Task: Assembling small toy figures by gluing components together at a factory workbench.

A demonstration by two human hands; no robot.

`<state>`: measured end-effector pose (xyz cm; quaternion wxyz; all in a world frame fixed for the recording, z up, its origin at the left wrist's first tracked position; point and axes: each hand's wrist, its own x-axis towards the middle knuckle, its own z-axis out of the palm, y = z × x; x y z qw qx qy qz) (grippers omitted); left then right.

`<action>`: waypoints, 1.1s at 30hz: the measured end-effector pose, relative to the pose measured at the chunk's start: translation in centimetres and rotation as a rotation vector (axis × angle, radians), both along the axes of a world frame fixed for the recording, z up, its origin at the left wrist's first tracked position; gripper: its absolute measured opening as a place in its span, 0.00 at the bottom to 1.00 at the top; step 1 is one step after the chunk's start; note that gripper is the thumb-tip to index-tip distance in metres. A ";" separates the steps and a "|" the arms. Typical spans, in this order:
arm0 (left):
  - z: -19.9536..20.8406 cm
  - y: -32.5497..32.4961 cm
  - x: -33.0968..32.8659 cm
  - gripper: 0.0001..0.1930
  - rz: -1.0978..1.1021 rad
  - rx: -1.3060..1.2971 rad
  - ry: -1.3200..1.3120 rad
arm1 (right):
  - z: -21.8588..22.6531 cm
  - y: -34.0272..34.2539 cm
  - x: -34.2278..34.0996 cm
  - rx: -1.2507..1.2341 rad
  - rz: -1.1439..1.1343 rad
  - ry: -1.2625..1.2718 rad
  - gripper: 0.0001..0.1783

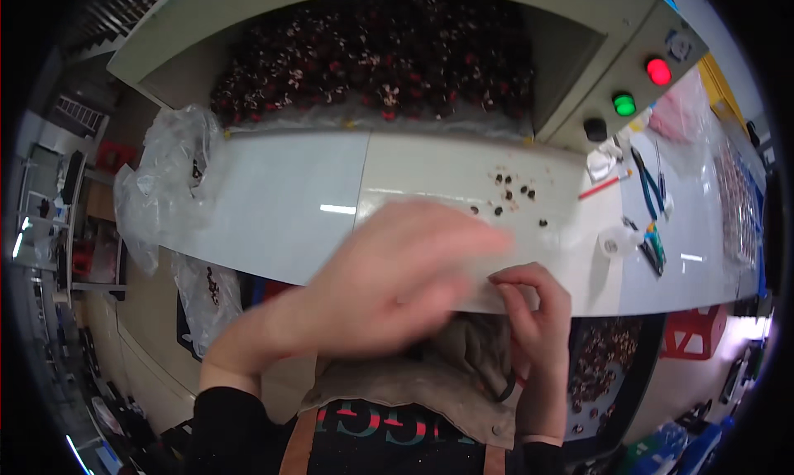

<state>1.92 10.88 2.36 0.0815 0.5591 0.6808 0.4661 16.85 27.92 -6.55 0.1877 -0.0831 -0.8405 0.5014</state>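
My left hand [393, 268] is raised over the near part of the white tabletop [289, 177]. Motion smears its fingers, which point right, so I cannot tell whether it holds anything. To its right, my right hand [538, 305] is closed at the table's front edge, thumb and forefinger curled together. Anything pinched there is too small to make out. Beyond both hands, several small dark round pieces [509, 194] lie scattered on the table among pale crumbs.
A beige machine housing [571, 69] with a heap of dark red and black parts [380, 53] spans the back. Clear plastic bags [169, 169] lie left. Pliers [648, 185], a red pen-like stick [604, 185] and a white bottle [614, 243] are right. A dark tray [645, 351] sits below.
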 end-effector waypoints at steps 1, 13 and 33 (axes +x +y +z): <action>-1.4 0.9 -2.1 0.14 0.066 -0.022 0.118 | -0.5 -1.0 -0.5 -0.210 -0.076 -0.016 0.07; -7.4 15.5 -27.7 0.18 0.769 -0.050 0.587 | -1.6 -1.8 -2.4 0.135 -0.144 0.074 0.05; -4.1 7.3 -24.4 0.15 0.468 -0.379 0.731 | -1.7 -3.6 -2.3 0.260 -0.108 0.066 0.03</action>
